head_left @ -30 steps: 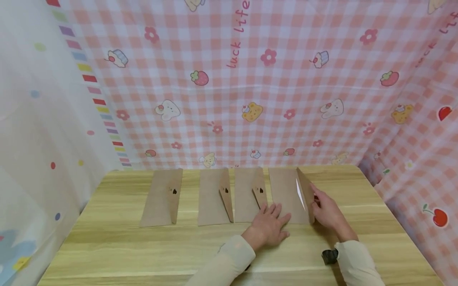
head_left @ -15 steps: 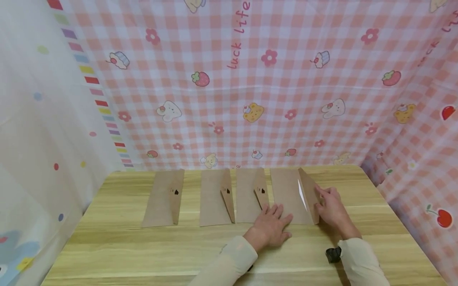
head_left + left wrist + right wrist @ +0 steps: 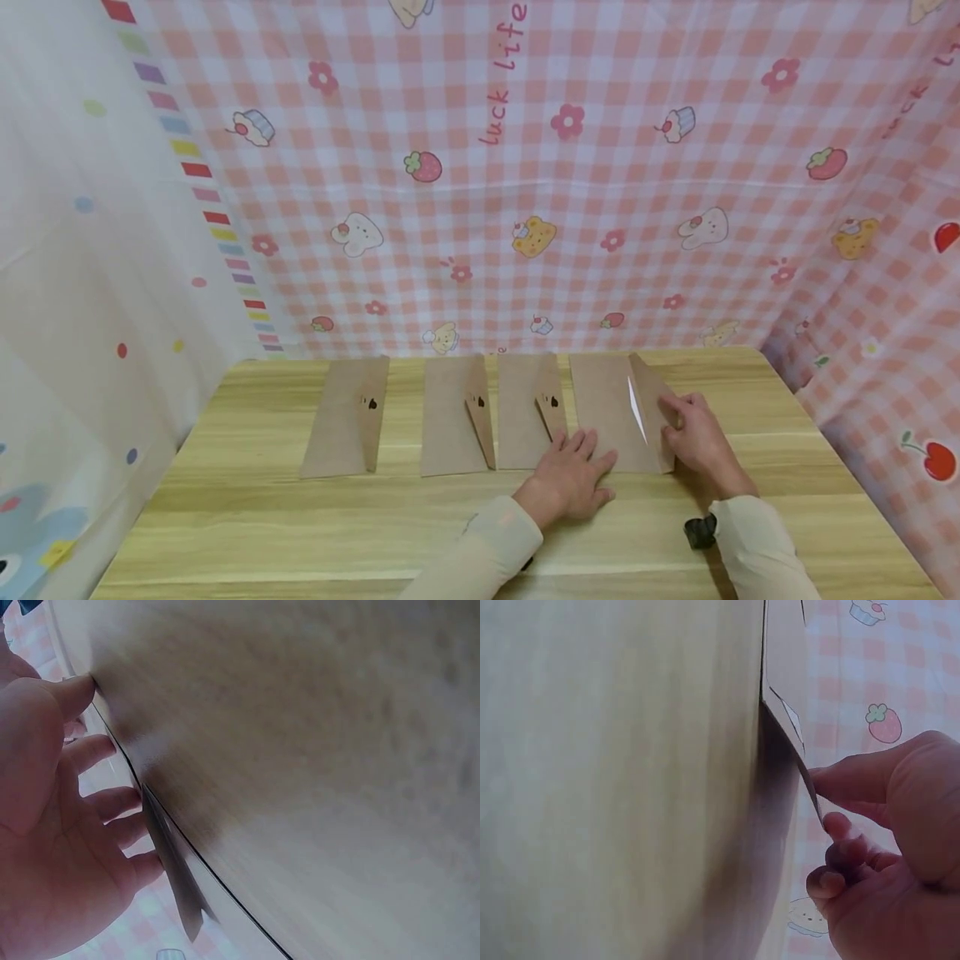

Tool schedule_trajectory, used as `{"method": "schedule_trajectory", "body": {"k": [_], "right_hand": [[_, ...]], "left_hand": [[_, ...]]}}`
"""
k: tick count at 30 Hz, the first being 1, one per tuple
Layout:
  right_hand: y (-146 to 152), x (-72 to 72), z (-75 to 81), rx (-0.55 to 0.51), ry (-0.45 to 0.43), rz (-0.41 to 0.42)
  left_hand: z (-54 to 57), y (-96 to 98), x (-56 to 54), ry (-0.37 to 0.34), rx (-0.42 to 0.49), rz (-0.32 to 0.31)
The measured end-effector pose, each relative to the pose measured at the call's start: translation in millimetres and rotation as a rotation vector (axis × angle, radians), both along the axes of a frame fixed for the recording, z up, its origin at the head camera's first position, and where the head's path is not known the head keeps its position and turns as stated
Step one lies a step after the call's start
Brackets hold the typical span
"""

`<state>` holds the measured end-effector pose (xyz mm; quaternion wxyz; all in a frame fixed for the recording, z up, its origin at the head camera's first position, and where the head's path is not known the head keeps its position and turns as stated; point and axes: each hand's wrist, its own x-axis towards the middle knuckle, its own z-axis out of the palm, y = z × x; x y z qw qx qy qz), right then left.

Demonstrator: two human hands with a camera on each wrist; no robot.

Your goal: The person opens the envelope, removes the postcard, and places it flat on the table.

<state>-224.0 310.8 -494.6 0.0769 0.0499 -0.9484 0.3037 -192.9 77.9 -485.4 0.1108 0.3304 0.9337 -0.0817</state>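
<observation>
In the head view several brown kraft-paper envelopes lie in a row with their flaps on the right side. My right hand (image 3: 701,442) is at the raised flap of the rightmost envelope (image 3: 607,417); a white sliver shows along its fold. In the right wrist view the thumb and a bent finger of the right hand (image 3: 892,847) meet at the edge of that flap (image 3: 789,739). My left hand (image 3: 573,479) lies with spread fingers across the near edges of the rightmost envelope and its neighbour (image 3: 521,417). The left wrist view shows the left hand (image 3: 67,840) beside a tilted flap (image 3: 171,862).
Two more envelopes, one in the middle (image 3: 450,425) and one at the far left (image 3: 337,425), have half-raised flaps with small black prints. They lie on a wood-grain table (image 3: 315,533). A pink checked cloth (image 3: 465,208) hangs behind the table, with more cloth at both sides.
The rightmost envelope's flap has swung outward to the right and lower. The right hand has shifted slightly right, its index finger now showing on the flap. The left hand keeps its place.
</observation>
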Motion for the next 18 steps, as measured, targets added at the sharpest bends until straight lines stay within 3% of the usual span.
{"method": "schedule_trajectory", "body": {"k": [9,18], "right_hand": [[5.1,-5.7,-3.3,-0.044,-0.132,-0.011],[6.1,-11.6,-5.2,-0.038,-0.116,0.018]], "left_hand": [[0.8,0.8,0.2,-0.009,0.005,0.005],[-0.1,-0.5,-0.3,-0.003,0.016,-0.001]]}}
